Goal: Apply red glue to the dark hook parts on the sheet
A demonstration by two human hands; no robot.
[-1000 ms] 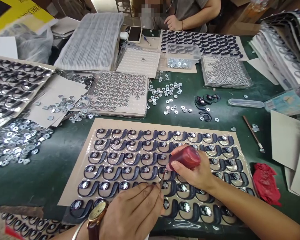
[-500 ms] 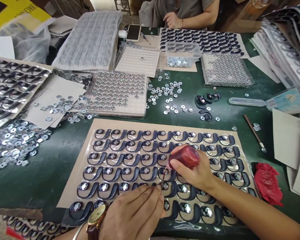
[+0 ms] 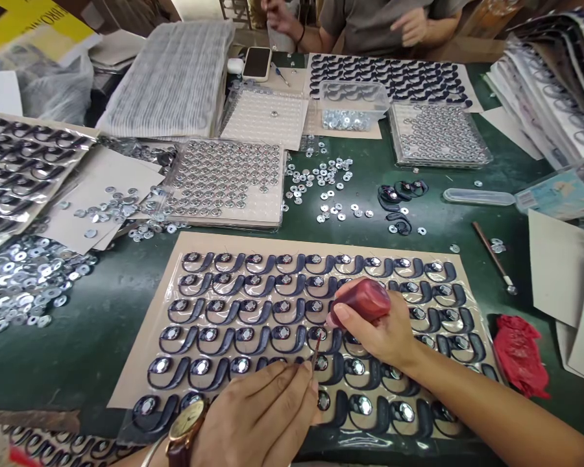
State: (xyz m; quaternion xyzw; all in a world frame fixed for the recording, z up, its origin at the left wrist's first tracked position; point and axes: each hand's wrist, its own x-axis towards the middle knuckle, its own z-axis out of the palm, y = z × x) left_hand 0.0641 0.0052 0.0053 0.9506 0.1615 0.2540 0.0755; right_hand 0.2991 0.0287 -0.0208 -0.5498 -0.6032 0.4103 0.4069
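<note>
- Right hand: thumb and fingers clamped around the red bottle, over the sheet, right of its middle.
- Bottle: tilted, narrow end pointing left, just above the sheet's hooks.
- Left hand: fingers together, over the sheet's near part; a thin stick meets the fingertips, whether pinched I cannot tell.

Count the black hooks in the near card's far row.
9 black hooks: one at each end, seven between, along the card's far edge; none looks hidden.
</note>
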